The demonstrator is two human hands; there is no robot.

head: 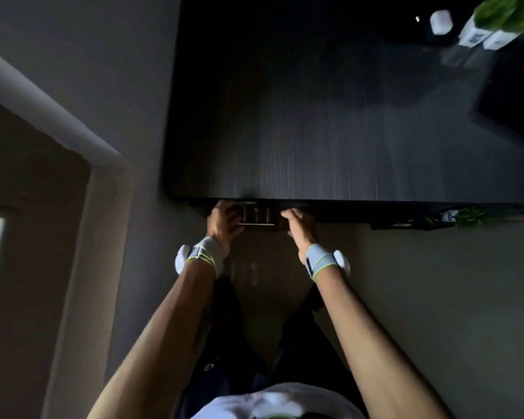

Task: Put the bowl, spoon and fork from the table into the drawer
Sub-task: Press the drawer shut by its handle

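**Both hands on a barely open drawer under the table edge**

Head view, dim light, looking straight down. One dark table point(330, 116), wood-grain top. One drawer point(256, 217) sticks out a little from under the near edge; only a narrow strip of its interior shows, with what looks like thin dividers and something metallic inside. Too dark and small to identify contents.

Two hands, both at the drawer:
- left hand point(224, 220): fingers curled round the drawer's left end, gripping it.
- right hand point(297, 226): fingers curled against the drawer's right end, touching it; the grip itself is hidden in shadow.

Each wrist carries one white wristband point(208, 252) with a green edge and a white pod, so two bands total; the other wristband point(321, 260) is on the right arm.

Bowl, spoon, fork: cannot pick any of them out on the tabletop or in the drawer strip.

Far right corner of the table: one white cylindrical object point(440, 22), two white boxes point(481, 37) side by side, green leaves point(508, 10) above them. One smaller green plant point(469, 217) sits below the table's right edge.
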